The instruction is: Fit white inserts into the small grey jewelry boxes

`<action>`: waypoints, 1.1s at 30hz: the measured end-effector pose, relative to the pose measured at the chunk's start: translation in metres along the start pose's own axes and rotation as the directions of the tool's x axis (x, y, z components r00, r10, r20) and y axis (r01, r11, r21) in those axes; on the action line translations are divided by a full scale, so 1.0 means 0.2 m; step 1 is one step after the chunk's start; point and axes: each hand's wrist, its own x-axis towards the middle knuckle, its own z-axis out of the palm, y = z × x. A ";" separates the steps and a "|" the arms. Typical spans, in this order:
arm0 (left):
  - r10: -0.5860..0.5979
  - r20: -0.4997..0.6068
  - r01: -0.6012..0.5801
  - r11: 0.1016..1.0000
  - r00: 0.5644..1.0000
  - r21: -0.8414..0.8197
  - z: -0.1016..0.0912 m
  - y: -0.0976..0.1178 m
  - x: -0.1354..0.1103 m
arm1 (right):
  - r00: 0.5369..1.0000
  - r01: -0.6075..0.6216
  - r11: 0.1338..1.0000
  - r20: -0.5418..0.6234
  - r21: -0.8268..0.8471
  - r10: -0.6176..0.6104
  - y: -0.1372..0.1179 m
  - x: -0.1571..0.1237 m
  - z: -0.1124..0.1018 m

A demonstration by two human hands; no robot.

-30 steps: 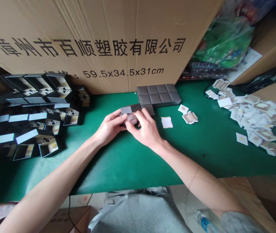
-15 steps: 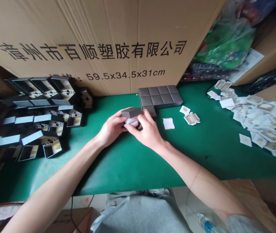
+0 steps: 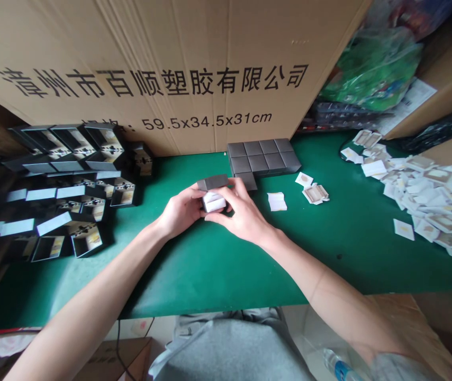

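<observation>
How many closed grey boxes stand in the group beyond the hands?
9 closed boxes: four in the far row, four in the middle row, one nearest, partly behind the right hand. Others may be hidden.

The held box (image 3: 213,182) has a smooth, satin lid that looks like plastic; its insert (image 3: 215,205) looks soft and matt. The closed boxes (image 3: 265,157) share a smooth, faintly sheened finish, while the open boxes (image 3: 41,194) catch glossier light on their flat lids. The scraps (image 3: 412,182) look like matt, creased paper or card. The table (image 3: 210,275) is smooth and semi-glossy. The carton (image 3: 170,32) is matt, ridged cardboard; the bag (image 3: 380,69), thin, crinkled, shiny plastic; the shirt (image 3: 226,349), matt cloth.
</observation>
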 end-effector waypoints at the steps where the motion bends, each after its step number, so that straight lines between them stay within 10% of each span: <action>1: -0.004 0.007 0.004 1.000 1.000 0.006 0.00 0.00 0.00 | 1.000 -0.005 1.000 0.001 0.003 0.005 0.00 0.00 0.00; 33: 0.052 0.061 -0.061 0.984 0.997 0.167 -0.03 0.01 -0.01 | 0.997 -0.037 0.998 -0.072 -0.043 0.034 -0.01 0.00 0.01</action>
